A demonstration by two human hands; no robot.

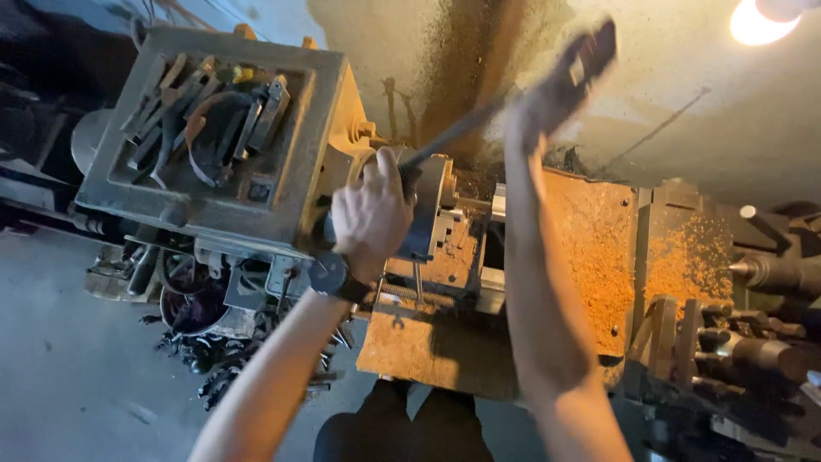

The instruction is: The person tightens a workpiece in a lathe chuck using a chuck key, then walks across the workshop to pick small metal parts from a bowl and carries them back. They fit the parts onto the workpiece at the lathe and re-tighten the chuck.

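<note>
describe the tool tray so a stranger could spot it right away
Start at the lathe, dusted with orange chips. Above its left end, beside the left hand, sits a grey square tray. Unlike everything nearby, it holds a heap of wrenches.

Landmark: the lathe chuck (432, 205). The headstock (214, 137) stands left of the chuck, with a tray of tools (205, 111) on its top. The left hand (372, 214) rests against the chuck. The right hand (534, 111) is above and right of it. The tailstock (770, 274) lies far right.
</note>
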